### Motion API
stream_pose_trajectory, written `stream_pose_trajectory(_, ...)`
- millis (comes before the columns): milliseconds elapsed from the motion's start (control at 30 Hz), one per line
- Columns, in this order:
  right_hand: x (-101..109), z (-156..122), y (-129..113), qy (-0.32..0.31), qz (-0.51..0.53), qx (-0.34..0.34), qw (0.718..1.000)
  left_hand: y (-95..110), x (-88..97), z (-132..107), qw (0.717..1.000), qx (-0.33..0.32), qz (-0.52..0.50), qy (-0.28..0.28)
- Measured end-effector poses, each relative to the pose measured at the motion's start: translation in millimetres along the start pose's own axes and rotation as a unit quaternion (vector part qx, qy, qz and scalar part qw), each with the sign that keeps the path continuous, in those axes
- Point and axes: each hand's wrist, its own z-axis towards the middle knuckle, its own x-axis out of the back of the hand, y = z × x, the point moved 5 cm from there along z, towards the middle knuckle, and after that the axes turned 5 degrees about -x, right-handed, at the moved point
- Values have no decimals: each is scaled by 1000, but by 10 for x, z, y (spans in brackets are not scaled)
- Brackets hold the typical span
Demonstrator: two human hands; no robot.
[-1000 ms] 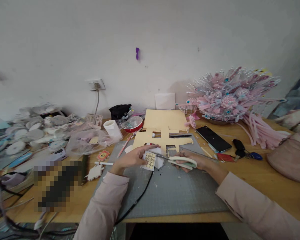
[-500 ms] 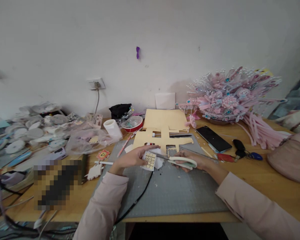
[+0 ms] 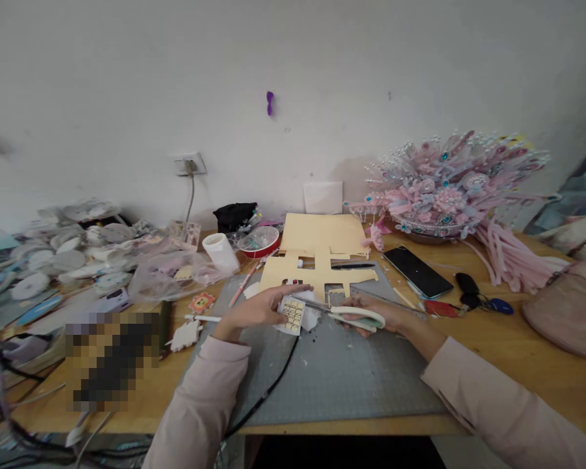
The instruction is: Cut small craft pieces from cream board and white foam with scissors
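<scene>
My left hand (image 3: 256, 309) pinches a small white sheet printed with rows of gold shapes (image 3: 293, 314) over the grey cutting mat (image 3: 332, 371). My right hand (image 3: 378, 312) grips pale green-handled scissors (image 3: 356, 317), whose blades point left and meet the sheet's upper right edge. Both hands rest low over the mat, close together. A cut-out tan card (image 3: 317, 270) lies just beyond them.
A black phone (image 3: 417, 270), keys (image 3: 473, 293) and a pink beaded headdress (image 3: 449, 189) lie at the right. A white roll (image 3: 221, 253), red-rimmed bowl (image 3: 258, 242), plastic bags and piled discs fill the left. A black cable (image 3: 268, 391) crosses the mat's near left corner.
</scene>
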Motion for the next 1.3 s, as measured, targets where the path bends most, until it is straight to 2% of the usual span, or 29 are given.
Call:
stream_pose_trajectory(333, -34, -8, -23, 7, -6, -27, 1000, 45, -29, 3, 999, 5, -52, 2)
stream_pose_trajectory(533, -40, 20, -9, -10, -19, -32, 999, -12, -12, 4, 999, -2, -47, 9)
stream_pose_trajectory(767, -56, 39, -5, -8, -24, -40, 999, -32, -19, 7, 996, -9, -85, 0)
stream_pose_trajectory(1033, -65, 37, -6, -17, -43, -24, 999, -34, -33, 8, 991, -18, -135, -6)
stream_pose_trajectory(1300, -54, 42, 3, -6, -56, -31, 998, -22, -41, 10, 991, -34, -131, -7)
